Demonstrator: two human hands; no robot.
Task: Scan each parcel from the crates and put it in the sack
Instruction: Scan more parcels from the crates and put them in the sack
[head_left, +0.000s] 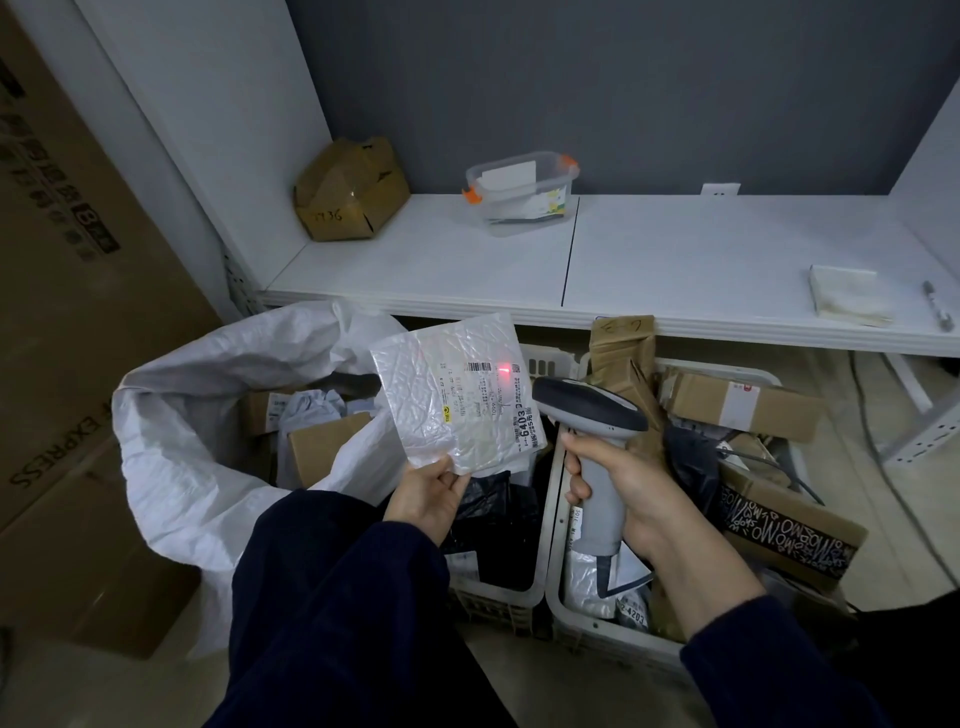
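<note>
My left hand (427, 497) pinches the lower edge of a flat white plastic parcel (447, 395) and holds it up over the gap between sack and crates. A red scan light glows on its label near the barcode. My right hand (618, 488) grips the handle of a grey barcode scanner (589, 402), whose head points at the label. The white woven sack (171, 447) stands open at the left with boxes and bags inside. Two pale plastic crates sit below: the middle crate (493, 597) holds dark bags, the right crate (558, 519) holds brown boxes and bags.
A white shelf (675, 260) runs across behind the crates. On it are a crumpled brown box (350, 189), a clear tub with orange clips (522, 192), a folded cloth (849, 296) and a pen (937, 306). Large cardboard cartons (67, 312) stand at the left.
</note>
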